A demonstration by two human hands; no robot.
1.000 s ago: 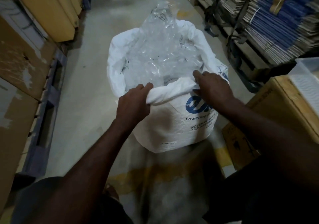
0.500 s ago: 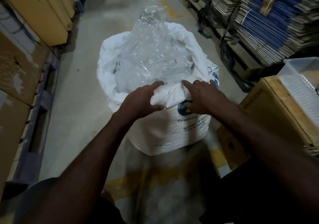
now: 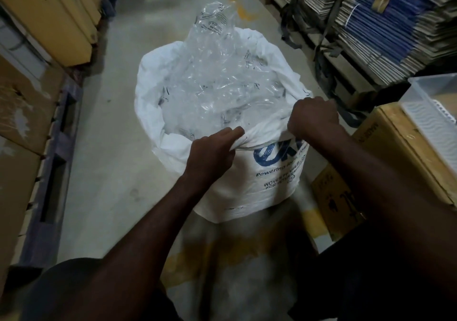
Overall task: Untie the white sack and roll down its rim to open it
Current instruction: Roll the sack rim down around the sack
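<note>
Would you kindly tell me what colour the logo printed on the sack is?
Blue, on the white sack; the logo shows in the head view.

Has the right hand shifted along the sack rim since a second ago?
Yes. The right hand now grips the white sack rim farther right, past the blue logo.

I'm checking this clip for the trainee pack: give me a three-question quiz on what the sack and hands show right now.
1. True or false: the white sack is tied shut.
2. Which part of the sack do the left hand and right hand grip? A) far rim B) near rim C) base
3. Fill in: a clear ___ liner rises out of the sack's mouth.

Key: 1. false, the mouth is open. 2. B, both hands are closed on the near rim. 3. plastic.
</note>
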